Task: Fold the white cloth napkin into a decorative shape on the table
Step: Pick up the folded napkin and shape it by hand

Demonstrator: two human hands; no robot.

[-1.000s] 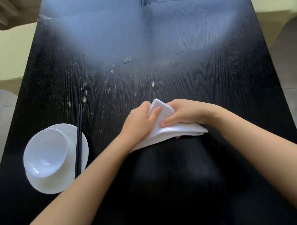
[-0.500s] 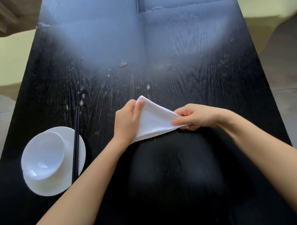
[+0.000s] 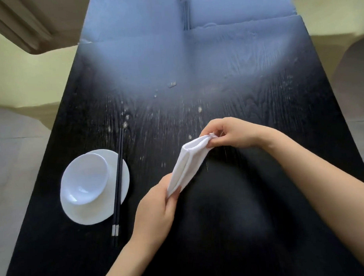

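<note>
Since 0.5 s ago we've swung the napkin (image 3: 188,164) round: it was spread wide betw. our hands, now it's a narrow folded band running diagonally, near-left to far-right, lifted just above the table (image 3: 258,98). Left hand (image 3: 158,209) pinches the near end, right hand (image 3: 232,134) pinches the far tip, both clenched on cloth. To do this well, we'd keep it taut w/ edges aligned. Bowl (image 3: 85,178), plate (image 3: 117,202), 2 chopsticks (image 3: 118,181) sit well left.
</note>
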